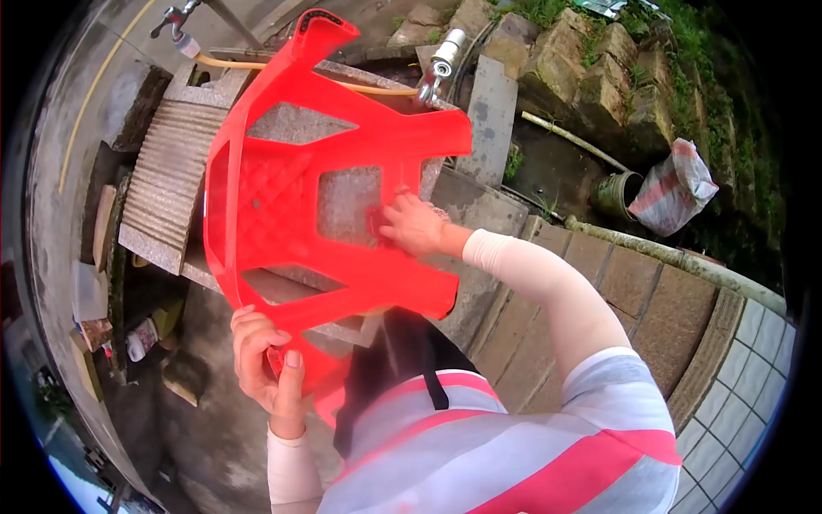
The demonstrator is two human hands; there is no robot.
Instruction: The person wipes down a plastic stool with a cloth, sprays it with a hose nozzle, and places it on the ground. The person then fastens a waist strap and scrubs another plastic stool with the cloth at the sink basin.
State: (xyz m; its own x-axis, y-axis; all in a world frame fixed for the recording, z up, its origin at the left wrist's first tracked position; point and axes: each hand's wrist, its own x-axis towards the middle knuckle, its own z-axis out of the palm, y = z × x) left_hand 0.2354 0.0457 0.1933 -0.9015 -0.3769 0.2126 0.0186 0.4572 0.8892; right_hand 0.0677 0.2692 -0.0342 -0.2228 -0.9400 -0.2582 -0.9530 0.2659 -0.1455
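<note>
A red plastic stool (282, 214) lies tipped on a stone slab, its legs spread outward and its panels cut with openings. My left hand (264, 355) wraps round a lower leg of it, thumb on the near side. Against the crossbar between two legs, my right hand (413, 224) has its fingers curled. A small dark red piece shows at those fingertips, too little of it visible to name. My body hides part of the stool's lower side.
Behind the stool are a metal tap (175, 30), an orange hose (227, 62) and a second tap fitting (441, 64). A ribbed stone washboard (171, 163) sits left. Rocks (556, 73), a bucket (616, 195), a striped sack (676, 190) and a long pipe (676, 257) are on the right.
</note>
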